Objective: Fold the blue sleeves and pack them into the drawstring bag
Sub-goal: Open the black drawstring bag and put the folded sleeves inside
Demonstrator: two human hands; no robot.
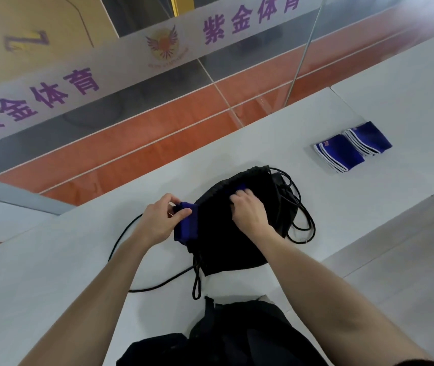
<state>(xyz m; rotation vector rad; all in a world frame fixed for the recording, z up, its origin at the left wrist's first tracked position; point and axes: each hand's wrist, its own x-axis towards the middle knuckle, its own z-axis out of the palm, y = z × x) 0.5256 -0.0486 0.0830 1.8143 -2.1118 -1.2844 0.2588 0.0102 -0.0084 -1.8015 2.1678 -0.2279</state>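
White tabletop [369, 207] beside glass partition [157, 83] with purple lettering. Left hand [157, 220]: thumb and fingers pinching blue sleeve [187, 225] at left edge of drawstring bag [223, 241]. Right hand [247, 210]: fingers curled, gripping bag cloth further right, blue patch at fingertips; same sleeve or not, cannot tell. Bag black, lying flat mid-table, cords [305, 220] looped to its right. Two folded blue sleeves [340, 151] far right, touching, well apart from bag.

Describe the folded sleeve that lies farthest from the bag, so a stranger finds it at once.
Start at the white table, with the black bag at its middle. Beyond it to the right lie two folded blue sleeves side by side; yours is the right one, lying farther back than its twin.
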